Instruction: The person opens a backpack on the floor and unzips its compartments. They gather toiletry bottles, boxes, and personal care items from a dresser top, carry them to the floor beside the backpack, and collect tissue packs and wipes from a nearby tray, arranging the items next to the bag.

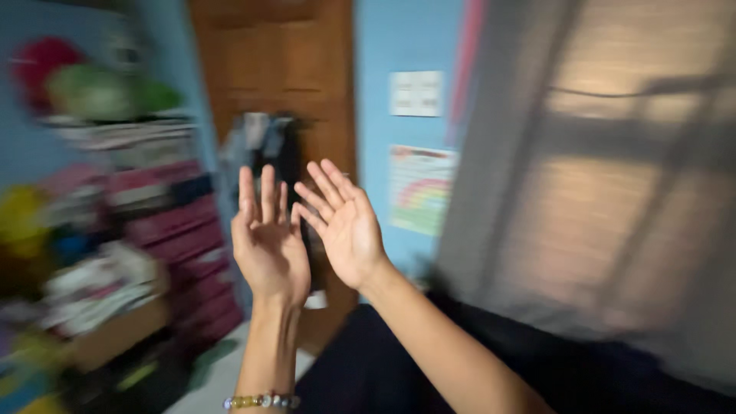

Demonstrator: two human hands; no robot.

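Observation:
Both my hands are raised in front of me, palms facing me and fingers spread, holding nothing. My left hand [268, 241] stands upright with a beaded bracelet [261, 401] on its wrist. My right hand [345, 222] tilts to the left, its fingertips close beside the left hand's fingers. The view is blurred by motion.
A brown wooden door [280, 69] with dark clothes hanging on it [264, 146] lies behind the hands. A pink drawer unit [180, 238] and cluttered shelves [92, 284] fill the left. A grey curtain [606, 184] hangs at the right. Paper sheets [418, 188] are on the blue wall.

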